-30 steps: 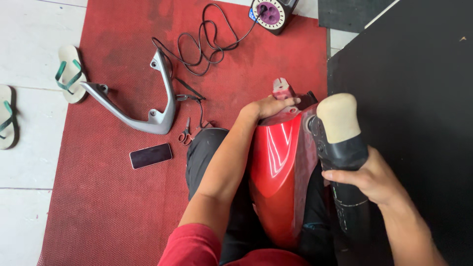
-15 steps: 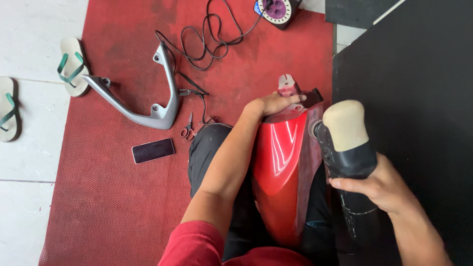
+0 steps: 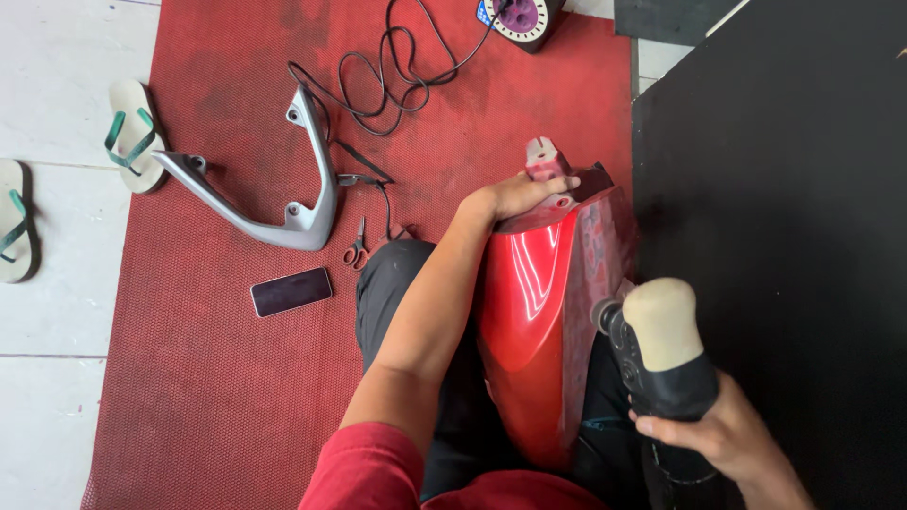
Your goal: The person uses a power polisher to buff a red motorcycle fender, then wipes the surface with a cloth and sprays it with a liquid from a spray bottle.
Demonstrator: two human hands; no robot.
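Left hand: my left hand [image 3: 518, 196] rests on the far end of the red body panel [image 3: 534, 321], fingers curled over its top edge, pressing it steady.
Right hand: my right hand [image 3: 713, 436] is wrapped tight around the black body of the polisher [image 3: 666, 368], gripping it from below and behind.
Polisher: held upright, its cream foam head [image 3: 661, 321] pointing up and away from me, just beside the right flank of the panel; I cannot tell whether the head touches the panel.
Red body panel: glossy, long and curved, lying across my lap between my arms, its narrow end pointing toward the far edge of the red mat [image 3: 208, 397]. A small pink bracket [image 3: 546, 159] sticks out past my left fingers.
Red mat: carries everything in front of me; it lies on the white tiled floor [image 3: 57, 331].
Grey grab rail [image 3: 283, 203]: V-shaped, on the mat to the left of my knee, near the mat's left edge.
Scissors [image 3: 356, 247]: small, just beside the rail's near end.
Phone [image 3: 291, 291]: dark screen up, on the mat near the rail, left of my leg.
Black cable [image 3: 397, 71]: looped near the mat's far edge, leading toward a round dial unit [image 3: 521, 17] at that edge.
Sandals [image 3: 132, 137]: two, with green straps, on the floor off the mat's left edge.
Black sheet [image 3: 784, 189]: covers the floor along the mat's right edge.
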